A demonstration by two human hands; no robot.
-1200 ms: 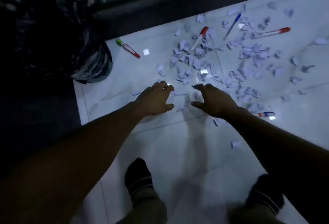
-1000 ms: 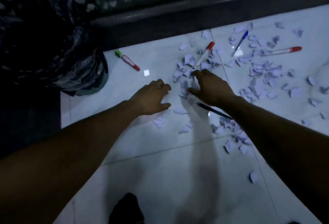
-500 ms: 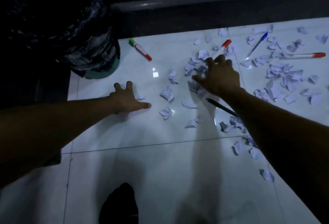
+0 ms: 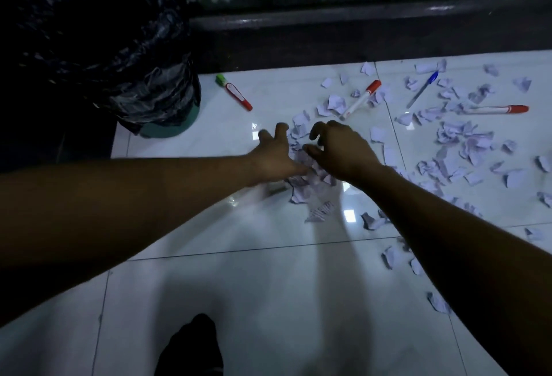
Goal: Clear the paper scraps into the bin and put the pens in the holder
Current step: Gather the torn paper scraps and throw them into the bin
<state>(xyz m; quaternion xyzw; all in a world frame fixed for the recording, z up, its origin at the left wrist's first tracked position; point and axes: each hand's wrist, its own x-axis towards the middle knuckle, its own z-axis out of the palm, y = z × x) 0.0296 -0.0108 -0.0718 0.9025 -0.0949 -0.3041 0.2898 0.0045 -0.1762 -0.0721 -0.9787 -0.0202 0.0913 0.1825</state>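
- A glossy white tiled floor [image 4: 268, 286], with thin dark grout lines, reflects small bright spots of light.
- The left hand [image 4: 276, 156] and right hand [image 4: 343, 148] sit side by side on the floor, fingers curled and loosely spread, cupping a small heap of crumpled paper scraps [image 4: 307, 172] between them. Neither hand is fully closed.
- More torn, wrinkled pale scraps [image 4: 466, 142] lie scattered to the right.
- A bin [image 4: 167, 124] lined with a crinkly, shiny black plastic bag [image 4: 119, 47] stands at the upper left, near the hands.
- A short marker with a green cap [image 4: 234, 92] lies beside the bin.
- Two slim red-capped markers [image 4: 360, 101] [image 4: 495, 109] and a thin blue-capped pen [image 4: 422, 89] lie among the scraps.
- A dark sock [image 4: 191, 345] shows at the bottom.
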